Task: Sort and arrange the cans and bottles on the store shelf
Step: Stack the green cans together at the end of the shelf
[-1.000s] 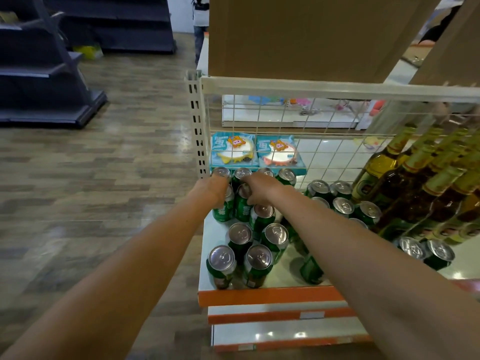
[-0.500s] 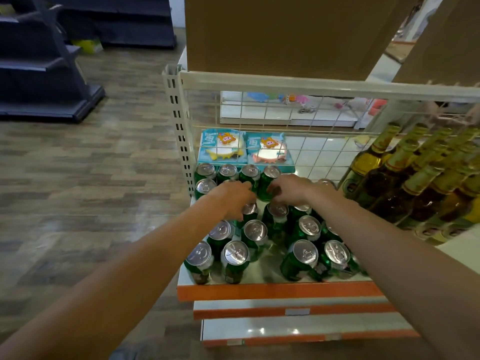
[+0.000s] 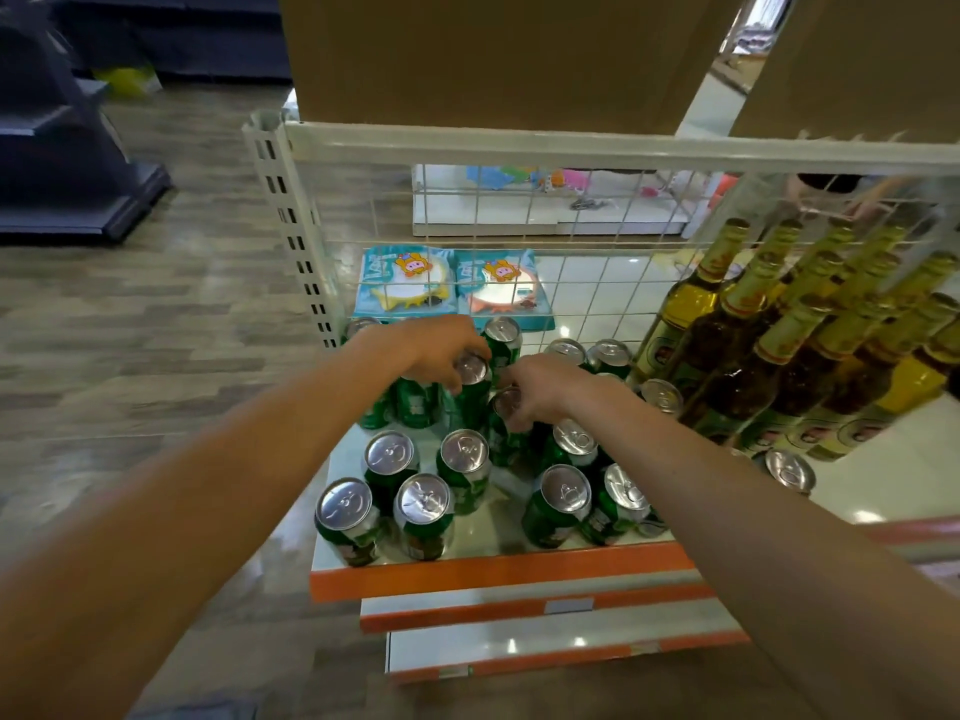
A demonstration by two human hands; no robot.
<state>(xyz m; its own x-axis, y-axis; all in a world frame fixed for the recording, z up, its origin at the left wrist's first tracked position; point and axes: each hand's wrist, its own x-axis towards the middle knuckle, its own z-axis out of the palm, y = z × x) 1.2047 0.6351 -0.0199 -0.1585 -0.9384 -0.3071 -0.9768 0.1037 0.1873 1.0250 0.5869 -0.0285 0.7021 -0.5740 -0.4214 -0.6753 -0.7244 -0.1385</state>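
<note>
— What's each grip doing?
— My left grip (image 3: 441,351) curls round the top of a green can (image 3: 470,405) in the back rows of the shelf (image 3: 498,570); my right grip (image 3: 543,388) pinches the rim of the neighbouring can (image 3: 505,403), just beside. Glass bottles (image 3: 753,350) stand far right.

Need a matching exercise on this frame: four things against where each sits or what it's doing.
Things:
1. left hand
2. right hand
3. bottles
4. blue packs

Places or states:
a. behind the wire grid
b. on the right side of the shelf
c. grips the farther green can
d. grips the nearer green can

Pairs: 1-c, 2-d, 3-b, 4-a
</note>
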